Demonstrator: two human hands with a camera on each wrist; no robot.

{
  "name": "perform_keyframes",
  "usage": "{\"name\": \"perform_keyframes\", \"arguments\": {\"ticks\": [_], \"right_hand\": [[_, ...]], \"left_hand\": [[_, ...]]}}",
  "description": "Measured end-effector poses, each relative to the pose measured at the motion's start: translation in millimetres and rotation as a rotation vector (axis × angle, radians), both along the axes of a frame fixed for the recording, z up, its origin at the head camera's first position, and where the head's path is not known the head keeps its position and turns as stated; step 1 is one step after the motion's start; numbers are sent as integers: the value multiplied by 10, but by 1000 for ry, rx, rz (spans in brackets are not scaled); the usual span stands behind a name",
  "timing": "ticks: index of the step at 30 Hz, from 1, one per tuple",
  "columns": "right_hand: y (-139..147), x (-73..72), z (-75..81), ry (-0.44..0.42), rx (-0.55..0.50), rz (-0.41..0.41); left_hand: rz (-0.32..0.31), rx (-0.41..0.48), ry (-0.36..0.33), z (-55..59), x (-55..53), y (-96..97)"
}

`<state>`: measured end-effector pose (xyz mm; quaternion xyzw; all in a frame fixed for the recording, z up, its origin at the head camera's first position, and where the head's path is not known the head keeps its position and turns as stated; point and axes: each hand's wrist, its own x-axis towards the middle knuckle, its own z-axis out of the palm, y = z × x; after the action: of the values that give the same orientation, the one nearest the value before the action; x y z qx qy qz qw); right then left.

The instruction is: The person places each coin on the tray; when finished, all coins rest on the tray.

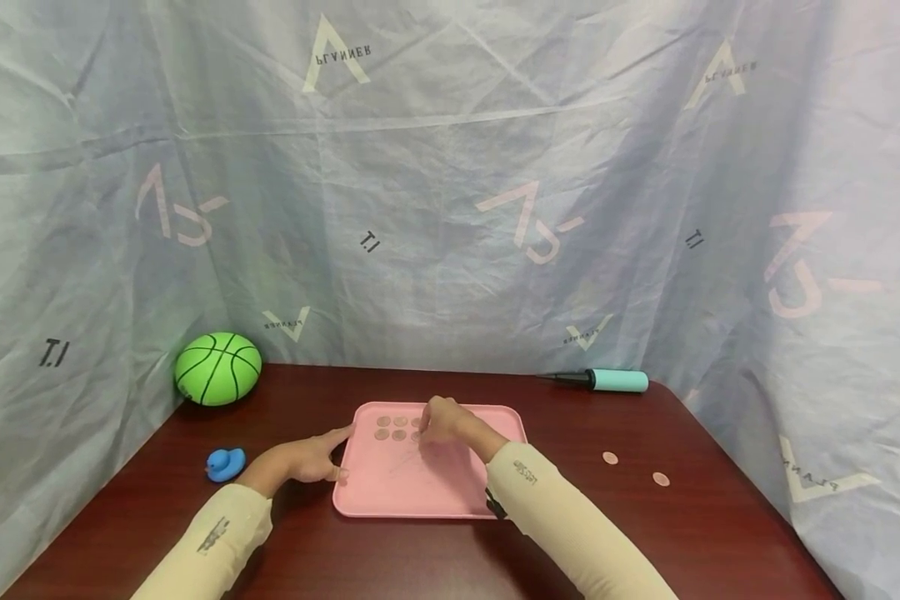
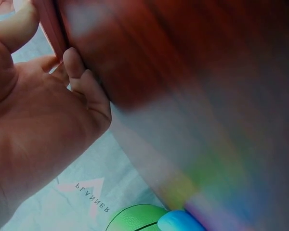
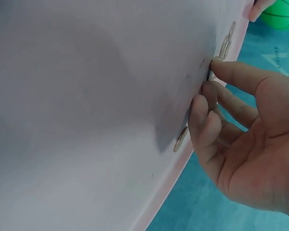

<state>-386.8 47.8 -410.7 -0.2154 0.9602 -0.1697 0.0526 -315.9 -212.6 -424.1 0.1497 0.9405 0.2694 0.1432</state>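
Observation:
A pink tray (image 1: 412, 492) lies on the table with several round coins (image 1: 399, 435) in two rows near its far left corner. My left hand (image 1: 311, 458) is at the tray's left edge, thumb and forefinger spread apart along the rim. Over the far half of the tray, my right hand (image 1: 444, 421) reaches down beside the rows. In the right wrist view its thumb and forefinger pinch a coin (image 3: 209, 75), mostly hidden, close to the tray surface. Another coin (image 3: 180, 139) lies by the curled lower fingers of that hand.
Two coins (image 1: 610, 457) (image 1: 661, 479) lie on the dark red table (image 1: 570, 533) right of the tray. A blue rubber duck (image 1: 226, 464) and a green ball (image 1: 219, 368) are at left. A turquoise hand pump (image 1: 618, 381) lies by the back edge, before a grey curtain (image 1: 435, 167).

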Motion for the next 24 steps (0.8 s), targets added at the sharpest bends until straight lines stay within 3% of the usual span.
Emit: {"name": "perform_keyframes", "arguments": {"ticks": [4, 9, 14, 24], "right_hand": [[41, 9, 14, 1, 0, -14], [208, 24, 109, 6, -89, 41], [585, 99, 181, 35, -173, 68], [1448, 194, 202, 37, -206, -24]], "left_hand": [[-10, 8, 3, -17, -6, 9], [-2, 5, 8, 3, -2, 13], [-16, 10, -6, -3, 2, 26], [0, -17, -25, 0, -43, -29]]}}
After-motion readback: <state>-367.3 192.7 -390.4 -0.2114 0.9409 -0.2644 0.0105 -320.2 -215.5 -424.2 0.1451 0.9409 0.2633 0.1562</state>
